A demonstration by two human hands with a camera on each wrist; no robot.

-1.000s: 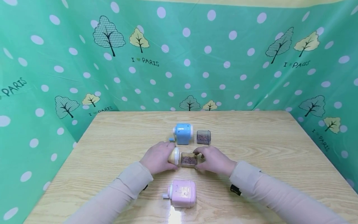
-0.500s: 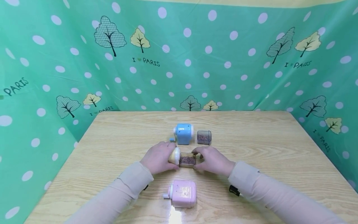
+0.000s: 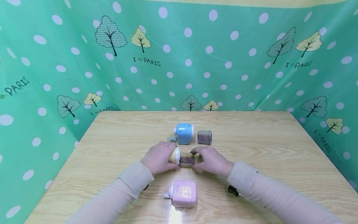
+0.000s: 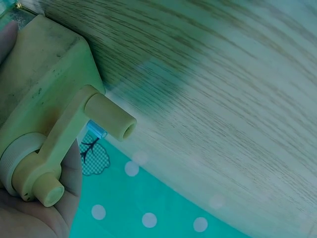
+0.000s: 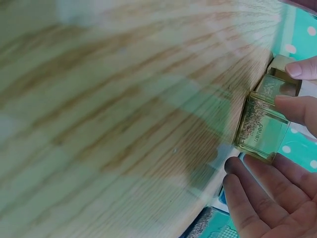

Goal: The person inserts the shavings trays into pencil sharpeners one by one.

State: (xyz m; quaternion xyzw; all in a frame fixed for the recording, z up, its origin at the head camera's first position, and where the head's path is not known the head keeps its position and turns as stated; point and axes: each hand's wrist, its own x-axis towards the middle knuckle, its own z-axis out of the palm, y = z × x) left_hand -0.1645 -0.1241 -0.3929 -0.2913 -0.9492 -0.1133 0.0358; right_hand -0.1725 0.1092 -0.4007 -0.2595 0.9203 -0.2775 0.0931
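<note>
My left hand (image 3: 158, 158) grips a yellow crank pencil sharpener (image 4: 44, 89) lying on its side near the middle of the table. Its crank handle (image 4: 111, 116) points away from the drawer side in the left wrist view. With thumb and fingers, my right hand (image 3: 212, 160) holds the see-through, yellow-tinted shavings drawer (image 5: 260, 124) by its outer end. Dark pencil shavings (image 3: 186, 160) lie inside it. The drawer's inner end sits right at the sharpener's white-rimmed opening (image 3: 177, 155), in line with it. My left palm hides much of the yellow body in the head view.
A blue crank sharpener (image 3: 184, 133) stands behind my hands, with its own drawer of shavings (image 3: 204, 137) to its right. Closer to me lies a pink crank sharpener (image 3: 184, 193). Green dotted cloth (image 3: 235, 71) surrounds the wooden table (image 3: 265, 140) at the back and sides.
My right hand has pushed the drawer slightly left, closing the small gap to the yellow sharpener's opening. My left hand keeps its grip almost in place.
</note>
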